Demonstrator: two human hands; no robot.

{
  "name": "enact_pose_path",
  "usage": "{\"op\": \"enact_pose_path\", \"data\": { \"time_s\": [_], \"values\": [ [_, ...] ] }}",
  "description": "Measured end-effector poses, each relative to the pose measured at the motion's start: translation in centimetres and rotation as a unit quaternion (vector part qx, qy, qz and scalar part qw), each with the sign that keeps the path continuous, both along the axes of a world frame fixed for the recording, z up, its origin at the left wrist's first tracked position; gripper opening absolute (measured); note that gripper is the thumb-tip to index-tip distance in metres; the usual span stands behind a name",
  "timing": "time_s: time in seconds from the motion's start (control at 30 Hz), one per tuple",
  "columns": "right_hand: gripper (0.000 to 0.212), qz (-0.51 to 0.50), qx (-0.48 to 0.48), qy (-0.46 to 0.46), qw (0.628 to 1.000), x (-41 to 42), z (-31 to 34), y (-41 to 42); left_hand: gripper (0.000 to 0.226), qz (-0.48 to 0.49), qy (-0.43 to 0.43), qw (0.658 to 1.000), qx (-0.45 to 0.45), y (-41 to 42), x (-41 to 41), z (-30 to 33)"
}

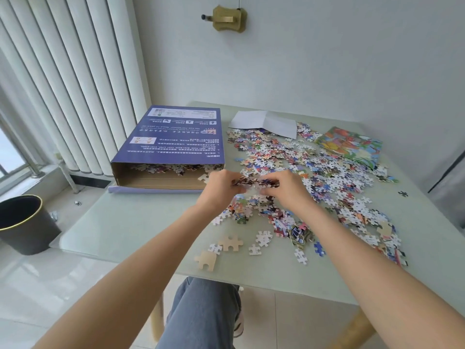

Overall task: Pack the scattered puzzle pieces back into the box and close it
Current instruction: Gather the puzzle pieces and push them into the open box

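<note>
— Near the box (168, 137), what do the hands hold?
— The left hand (218, 188) and right hand (284, 188) squeeze a bunch of puzzle pieces (254, 183) together (more lie scattered right).

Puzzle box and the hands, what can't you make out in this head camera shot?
- Box: its far interior is hidden under the lid panel; only pieces near the open end show.
- Print on the box: too small to read.
- Bunch of pieces between left hand and right hand: count hidden by fingers, blurred.
- Bin: cut off by the left edge.
- Colourful sheet: picture unclear.
</note>
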State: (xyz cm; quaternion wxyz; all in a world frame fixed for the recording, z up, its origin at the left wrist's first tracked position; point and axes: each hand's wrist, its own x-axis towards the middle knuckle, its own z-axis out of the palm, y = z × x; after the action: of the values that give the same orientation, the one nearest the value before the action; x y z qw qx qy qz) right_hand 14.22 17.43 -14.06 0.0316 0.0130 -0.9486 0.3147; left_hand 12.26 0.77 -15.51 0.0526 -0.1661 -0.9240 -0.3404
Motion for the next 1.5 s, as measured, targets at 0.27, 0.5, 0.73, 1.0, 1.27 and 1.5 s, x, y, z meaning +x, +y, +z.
{"op": "enact_pose_path", "data": {
  "time_s": [0.27,0.5,0.73,1.0,1.27,1.5],
  "values": [
    [0.035,0.044,-0.031,0.062,0.997,-1.2,1.8,-4.8,0.016,0.086,0.047,0.994,0.048,-6.6,-0.5,1.4],
    [0.025,0.132,-0.007,0.109,0.985,-3.7,1.6,-10.3,0.017,0.16,0.008,0.982,-0.102,-12.0,-3.5,-1.4],
    [0.02,0.222,0.19,0.057,0.955,-6.6,-2.3,-13.3,0.036,0.135,0.003,0.984,-0.114,-12.9,-4.4,-2.1],
    [0.035,0.158,0.253,0.139,0.944,-5.1,-2.2,-12.9,0.028,0.149,0.036,0.985,-0.078,-14.4,-2.9,-2.0],
    [0.056,0.303,0.207,-0.048,0.929,-5.3,-2.3,-14.6,0.039,0.133,0.032,0.981,-0.137,-15.5,-1.6,-1.8],
    [0.055,0.203,0.221,-0.011,0.954,-6.9,-3.0,-15.6,0.042,0.127,-0.007,0.982,-0.139,-15.9,-1.2,-1.3]
  ]
}}
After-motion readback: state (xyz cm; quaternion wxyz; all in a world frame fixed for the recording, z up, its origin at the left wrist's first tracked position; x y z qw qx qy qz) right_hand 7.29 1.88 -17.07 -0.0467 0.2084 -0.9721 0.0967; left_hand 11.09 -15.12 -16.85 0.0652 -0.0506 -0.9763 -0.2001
